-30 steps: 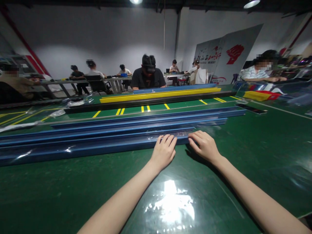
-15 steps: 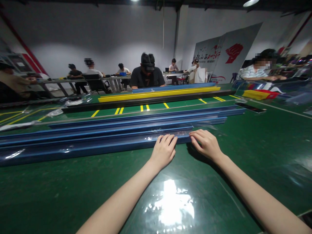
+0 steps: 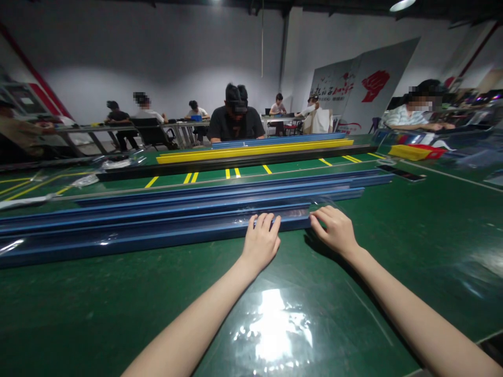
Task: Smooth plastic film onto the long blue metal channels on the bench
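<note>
Long blue profile strips (image 3: 129,235) lie side by side across the table, and the nearest one has a glossy clear film (image 3: 296,212) along its channel. My left hand (image 3: 262,238) rests near the right end of this strip, its fingers bent over the near edge and the thumb on the front side. Just off the strip's end is my right hand (image 3: 334,228), fingers curled and thumb drawn in, closed at the tips on what looks like the loose end of the clear film. The exact pinch is hidden behind the fingers.
Beyond lie a black strip (image 3: 236,161), a yellow strip (image 3: 255,151) and another blue strip. A dark phone-like slab (image 3: 403,173) and a yellow tray (image 3: 411,152) are at the right. A co-worker (image 3: 236,123) sits opposite; other people sit farther back.
My right hand has shifted slightly right, away from the strip's end, and a bit of clear film stands up behind it. My left hand has slid slightly left along the strip.
</note>
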Motion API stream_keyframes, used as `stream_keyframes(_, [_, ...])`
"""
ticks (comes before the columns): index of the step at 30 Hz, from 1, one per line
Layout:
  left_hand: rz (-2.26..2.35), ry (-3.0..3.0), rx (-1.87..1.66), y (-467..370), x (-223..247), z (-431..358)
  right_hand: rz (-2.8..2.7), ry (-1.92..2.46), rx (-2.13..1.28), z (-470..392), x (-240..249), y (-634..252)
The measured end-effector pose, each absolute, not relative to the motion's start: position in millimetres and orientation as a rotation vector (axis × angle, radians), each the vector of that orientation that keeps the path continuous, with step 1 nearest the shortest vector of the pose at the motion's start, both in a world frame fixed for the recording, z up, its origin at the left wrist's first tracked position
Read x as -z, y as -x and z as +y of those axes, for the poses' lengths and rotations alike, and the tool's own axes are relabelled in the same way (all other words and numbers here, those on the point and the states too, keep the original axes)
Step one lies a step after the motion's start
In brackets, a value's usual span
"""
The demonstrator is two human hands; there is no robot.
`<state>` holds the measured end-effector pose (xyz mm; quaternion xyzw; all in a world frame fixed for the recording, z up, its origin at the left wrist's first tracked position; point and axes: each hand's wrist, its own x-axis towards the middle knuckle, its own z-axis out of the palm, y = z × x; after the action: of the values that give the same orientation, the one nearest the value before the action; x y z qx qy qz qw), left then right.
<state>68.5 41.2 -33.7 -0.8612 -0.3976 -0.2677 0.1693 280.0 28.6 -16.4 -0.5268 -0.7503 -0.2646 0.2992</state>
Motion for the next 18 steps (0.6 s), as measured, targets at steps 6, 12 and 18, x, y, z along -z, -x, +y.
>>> stream_keyframes(6, [-0.98, 2.543, 0.723, -67.3, 32.3, 42.0, -2.169, 1.203, 0.568, 26.4, 15.9, -273.4])
stream_keyframes(12, [-0.85, 2.6, 0.638, -67.2, 32.2, 42.3, -2.224, 1.183, 0.571, 26.4, 13.8, -274.2])
stream_keyframes(18, [-0.95, 2.583, 0.661, -67.8, 30.1, 40.7, -2.097, 1.276, 0.693, 27.0, 12.8, -280.4])
